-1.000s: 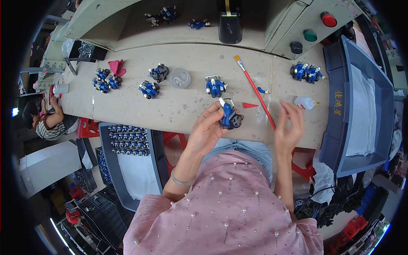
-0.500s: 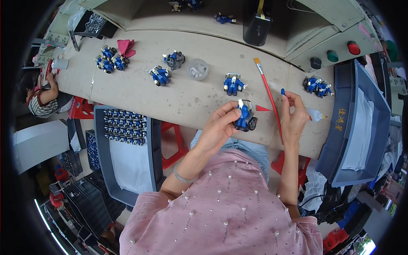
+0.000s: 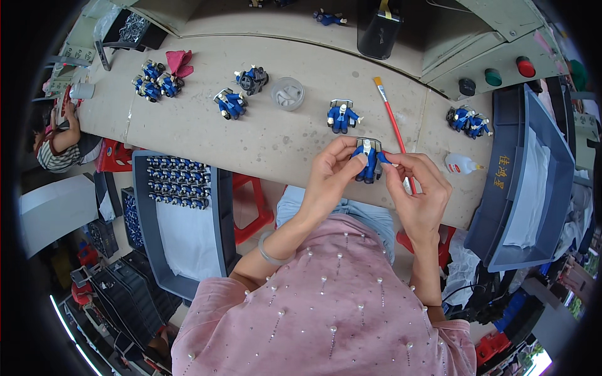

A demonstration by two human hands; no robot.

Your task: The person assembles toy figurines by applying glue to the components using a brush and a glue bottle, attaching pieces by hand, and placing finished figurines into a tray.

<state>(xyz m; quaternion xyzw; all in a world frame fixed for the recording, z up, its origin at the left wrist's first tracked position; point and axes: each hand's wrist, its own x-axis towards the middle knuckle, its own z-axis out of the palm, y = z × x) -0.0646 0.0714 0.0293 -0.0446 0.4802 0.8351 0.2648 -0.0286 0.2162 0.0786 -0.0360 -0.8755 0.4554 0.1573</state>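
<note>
My left hand (image 3: 330, 175) is closed on a small figurine (image 3: 367, 152) in a blue suit, seated in a dark wheelchair and facing me. Pinched between the thumb and fingers of my right hand (image 3: 420, 188) is a small blue arm piece (image 3: 384, 158), held against the figurine's shoulder on the right. Whether the two are joined I cannot tell. Just beyond them a similar seated figurine (image 3: 342, 117) rests on the bench. A red-handled paintbrush (image 3: 392, 116) lies beyond my right hand, partly hidden by it. To the right is a white glue bottle (image 3: 461, 164).
Left on the bench (image 3: 188, 125) stand more figurines (image 3: 231, 104), a clear cup (image 3: 288, 94) with pale pieces and a pink cloth (image 3: 180, 62). Two figurines (image 3: 469, 121) sit at right beside a grey tray (image 3: 486, 235). Another grey tray (image 3: 143, 207) holds rows of figurines. A person (image 3: 59, 141) sits far left.
My right hand has moved left, bringing the blue arm piece to the figurine's side. My left hand has turned the figurine to face me and shifted it slightly up and right.
</note>
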